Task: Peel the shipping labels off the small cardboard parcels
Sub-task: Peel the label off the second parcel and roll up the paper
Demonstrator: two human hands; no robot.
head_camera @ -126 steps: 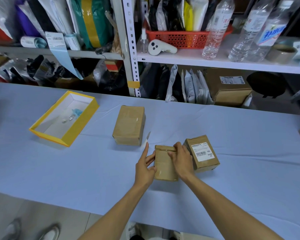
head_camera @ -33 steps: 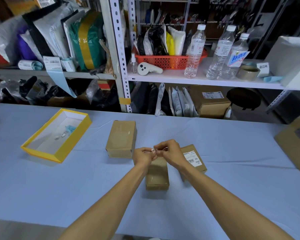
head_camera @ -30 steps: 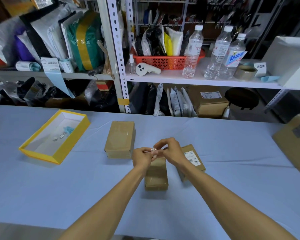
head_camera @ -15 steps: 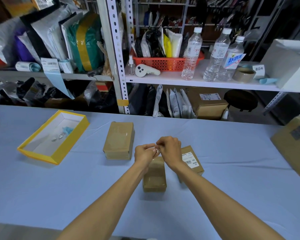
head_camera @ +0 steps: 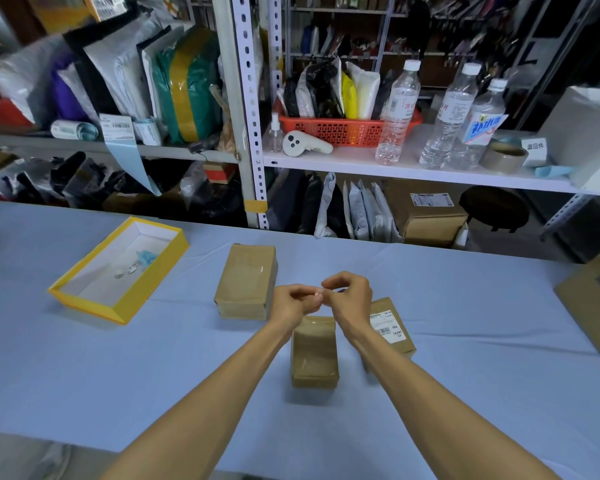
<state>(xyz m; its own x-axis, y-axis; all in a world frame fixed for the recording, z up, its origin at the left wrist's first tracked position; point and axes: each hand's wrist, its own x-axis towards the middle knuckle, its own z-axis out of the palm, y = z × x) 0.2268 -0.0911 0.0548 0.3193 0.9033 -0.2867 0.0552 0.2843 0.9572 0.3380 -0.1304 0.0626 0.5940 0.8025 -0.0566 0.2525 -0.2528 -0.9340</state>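
Note:
Three small cardboard parcels lie on the blue table. The middle parcel [head_camera: 314,355] shows a bare brown top with no label. The right parcel [head_camera: 392,329] carries a white barcode label [head_camera: 388,325]. The far parcel [head_camera: 246,280] has a plain top. My left hand [head_camera: 291,301] and my right hand [head_camera: 349,296] meet above the middle parcel, fingertips pinched together on a small crumpled white label scrap [head_camera: 317,293], mostly hidden by the fingers.
A yellow-edged open box [head_camera: 84,296] with small bits of paper inside sits at the left. A larger cardboard box [head_camera: 593,299] stands at the table's right edge. Crowded metal shelving [head_camera: 248,109] runs along the far side with bottles, bags and an orange basket.
Four seconds ago both hands rested on the middle parcel; they have since lifted above it and are pinched together on a small scrap. The parcels stayed where they were.

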